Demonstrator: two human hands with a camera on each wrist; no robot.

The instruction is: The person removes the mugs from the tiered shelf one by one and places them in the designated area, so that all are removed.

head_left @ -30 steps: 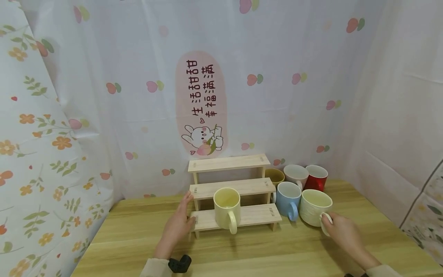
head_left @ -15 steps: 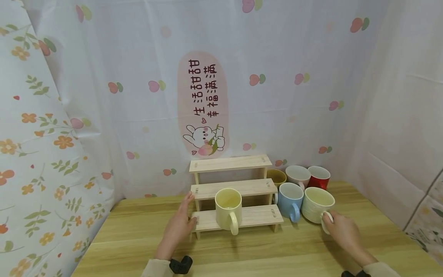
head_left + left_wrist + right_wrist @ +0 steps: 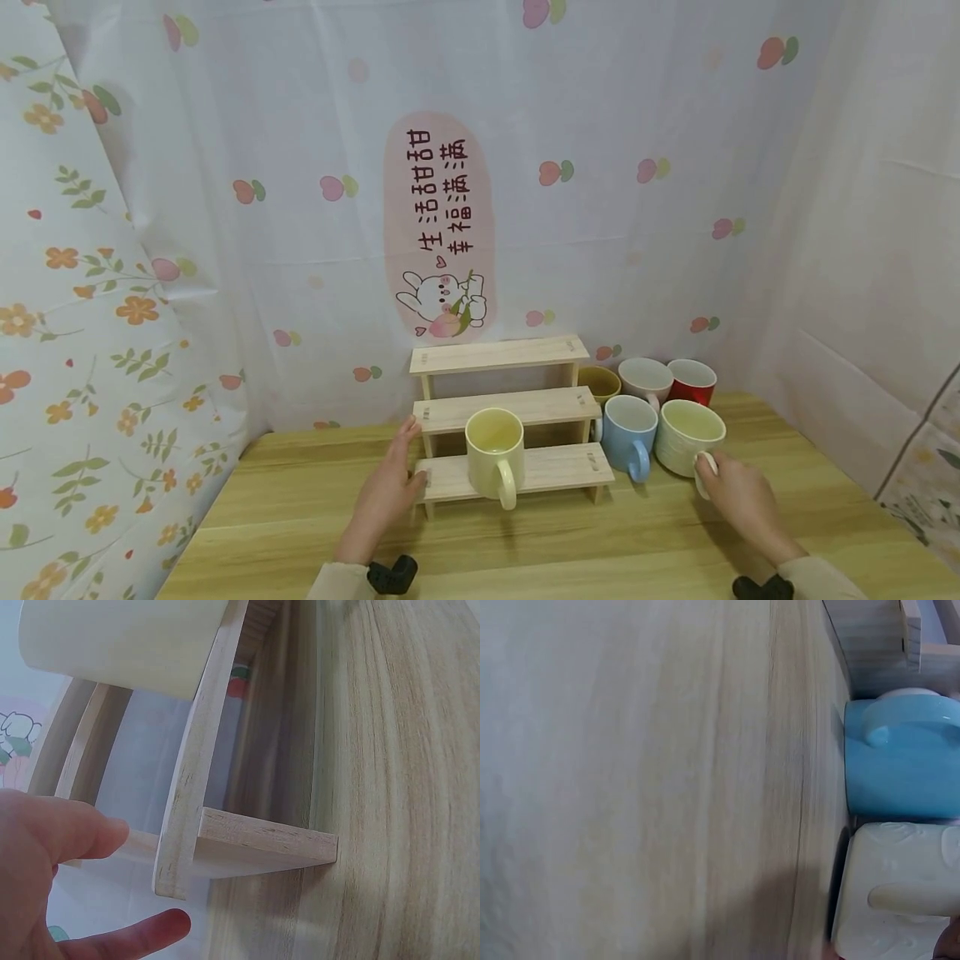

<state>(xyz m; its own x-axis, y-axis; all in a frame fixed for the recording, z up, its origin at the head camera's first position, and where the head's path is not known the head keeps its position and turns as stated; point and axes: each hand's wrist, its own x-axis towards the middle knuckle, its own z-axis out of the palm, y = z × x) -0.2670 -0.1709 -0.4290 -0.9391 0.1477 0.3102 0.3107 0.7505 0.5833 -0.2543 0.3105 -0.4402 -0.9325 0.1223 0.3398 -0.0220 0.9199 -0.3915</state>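
Note:
My right hand (image 3: 744, 498) pinches the handle of an embossed cream mug (image 3: 690, 437) at the right of the table. In the right wrist view the cream mug (image 3: 889, 889) is beside a light blue mug (image 3: 904, 761), and only a sliver of the hand shows. My left hand (image 3: 382, 490) is at the left end of a three-step wooden rack (image 3: 558, 467), fingers extended. The left wrist view has the thumb and a finger spread near the end of a rack board (image 3: 196, 772). A pale yellow mug (image 3: 491, 462) stands on the lowest step, handle toward me.
Behind the cream mug stand a red mug (image 3: 692, 387), a white mug (image 3: 645, 379) and a mustard mug (image 3: 597, 381), close to the rack's right side. A patterned curtain (image 3: 315, 208) hangs behind the wooden table (image 3: 300, 500).
The cream mug and my right hand have shifted slightly toward the back, and the mug has turned a little. My left hand and the yellow mug stay put; the head view has shifted slightly.

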